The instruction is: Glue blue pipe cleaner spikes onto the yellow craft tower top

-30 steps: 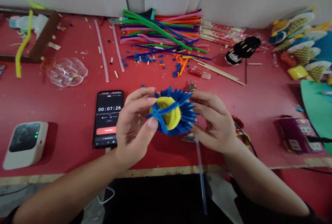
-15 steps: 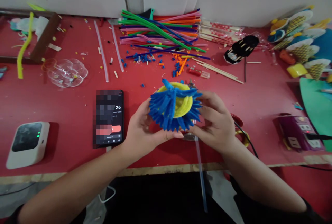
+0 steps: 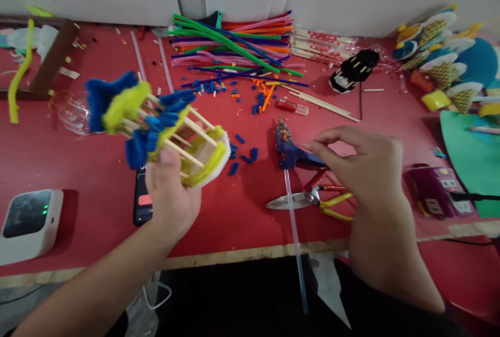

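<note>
My left hand grips a model tower of pale sticks, blue and yellow pipe-cleaner layers and a white base. The tower is tilted on its side, its base facing right. My right hand is raised at the right with thumb and forefinger pinched together; what they hold, if anything, is too small to make out. Just left of those fingertips lies a blue hot glue gun with a long clear glue stick running out past the table edge. Short blue pipe-cleaner pieces lie between the hands.
Scissors with red and yellow handles lie below the glue gun. A phone is partly behind my left hand. Further back are a pipe-cleaner bundle, a black model and sticks. A purple power block sits right.
My hands have parted. The left hand has carried the tower left and tipped it onto its side; the right hand has let go and moved right, uncovering the glue gun, scissors and blue pieces.
</note>
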Motion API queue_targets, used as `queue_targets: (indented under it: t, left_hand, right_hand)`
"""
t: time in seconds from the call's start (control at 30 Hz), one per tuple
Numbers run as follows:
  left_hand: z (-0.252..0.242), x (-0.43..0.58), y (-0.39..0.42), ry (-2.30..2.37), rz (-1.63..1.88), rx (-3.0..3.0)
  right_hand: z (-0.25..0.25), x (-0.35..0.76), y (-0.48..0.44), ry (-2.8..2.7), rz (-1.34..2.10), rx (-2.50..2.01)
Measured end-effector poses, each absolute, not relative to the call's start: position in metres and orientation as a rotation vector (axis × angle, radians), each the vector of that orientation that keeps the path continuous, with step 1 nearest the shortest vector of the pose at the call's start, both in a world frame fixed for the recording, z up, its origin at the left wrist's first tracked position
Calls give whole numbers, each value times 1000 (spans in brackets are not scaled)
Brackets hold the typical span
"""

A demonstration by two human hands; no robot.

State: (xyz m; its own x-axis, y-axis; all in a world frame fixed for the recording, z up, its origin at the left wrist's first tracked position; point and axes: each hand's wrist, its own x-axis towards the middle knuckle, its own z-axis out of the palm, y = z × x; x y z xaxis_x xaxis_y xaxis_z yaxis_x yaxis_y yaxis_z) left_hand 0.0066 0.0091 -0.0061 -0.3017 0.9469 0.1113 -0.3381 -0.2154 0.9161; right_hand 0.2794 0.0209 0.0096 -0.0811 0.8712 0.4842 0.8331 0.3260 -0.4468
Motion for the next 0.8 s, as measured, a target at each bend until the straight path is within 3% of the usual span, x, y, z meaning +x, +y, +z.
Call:
queue_targets:
  t: [0.2, 0.43, 0.67, 0.8]
  left_hand:
    - [0, 2, 12, 971, 1606, 809]
    - [-21, 11, 3, 1065, 1494, 1067]
    - [-21, 10, -2, 1124, 1478, 1154]
    - [-19, 14, -7, 1117, 1372, 1126]
  right_hand:
    - [-11, 312, 25, -2397, 336, -1393]
    - [-23, 297, 21, -2351, 116, -1669]
    - [3, 315, 48, -1258, 361, -1652]
    - [7, 292, 37, -1133, 557, -1405]
